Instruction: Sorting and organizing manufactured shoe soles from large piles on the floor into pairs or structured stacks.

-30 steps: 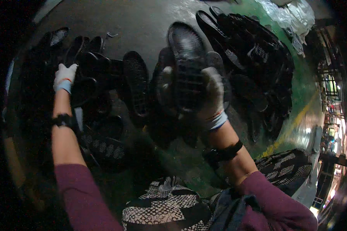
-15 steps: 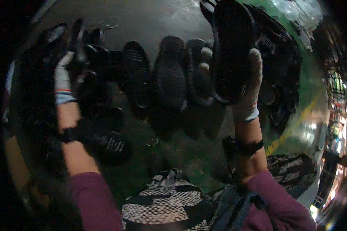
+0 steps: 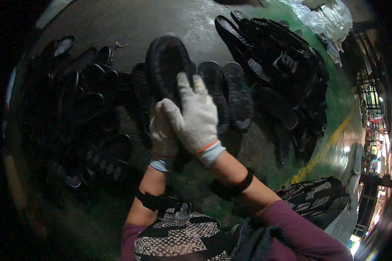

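Note:
A black shoe sole stands raised in front of me, near the middle of the view. My left hand, in a white knit glove, grips its lower part, with its fingers mostly hidden. Across it lies my right hand, gloved the same way, with fingers stretched over the sole's lower right side and the thumb over the left hand. Close beside them, more black soles lie in a row: a ridged sole on the left, a dark sole and a treaded sole on the right.
A dark heap of soles covers the left side. Another pile of black soles lies at the right, with clear plastic sheeting beyond it. A yellow line crosses the green floor. My knee in patterned cloth is at the bottom.
My left hand has come from the left heap to the middle. The right hand has moved left from a raised sole at the right; both now meet at one sole.

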`<state>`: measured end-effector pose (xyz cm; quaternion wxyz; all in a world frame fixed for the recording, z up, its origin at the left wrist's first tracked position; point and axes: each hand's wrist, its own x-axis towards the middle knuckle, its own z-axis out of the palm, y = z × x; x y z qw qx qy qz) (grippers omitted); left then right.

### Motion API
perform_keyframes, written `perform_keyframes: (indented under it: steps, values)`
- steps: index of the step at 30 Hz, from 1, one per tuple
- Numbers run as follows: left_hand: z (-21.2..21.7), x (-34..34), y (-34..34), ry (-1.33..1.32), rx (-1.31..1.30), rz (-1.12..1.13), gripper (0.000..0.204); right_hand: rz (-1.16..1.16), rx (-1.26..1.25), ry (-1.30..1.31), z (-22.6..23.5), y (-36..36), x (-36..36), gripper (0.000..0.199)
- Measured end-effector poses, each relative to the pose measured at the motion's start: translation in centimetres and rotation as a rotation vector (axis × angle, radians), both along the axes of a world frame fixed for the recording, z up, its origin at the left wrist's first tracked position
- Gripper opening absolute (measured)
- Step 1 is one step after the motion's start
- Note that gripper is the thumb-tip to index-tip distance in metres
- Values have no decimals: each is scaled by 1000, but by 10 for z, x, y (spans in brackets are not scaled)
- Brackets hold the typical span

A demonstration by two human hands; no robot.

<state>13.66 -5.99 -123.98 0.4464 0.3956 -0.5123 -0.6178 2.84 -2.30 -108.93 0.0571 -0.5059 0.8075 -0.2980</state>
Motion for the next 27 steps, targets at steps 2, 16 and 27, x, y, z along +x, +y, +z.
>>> perform_keyframes:
  steps: [2, 16, 27]
  values:
    - [1, -8, 16, -411, -324, -35, 48, -35, 149, -39, -22, 9, -8, 75]
    - [51, -26, -35, -463, -359, -314, 46, 349, -291, -1066, -18, -26, -144, 51]
    - [17, 86, -85, -394, -80, 72, 40, 757, 583, -640, -36, 7, -202, 62]
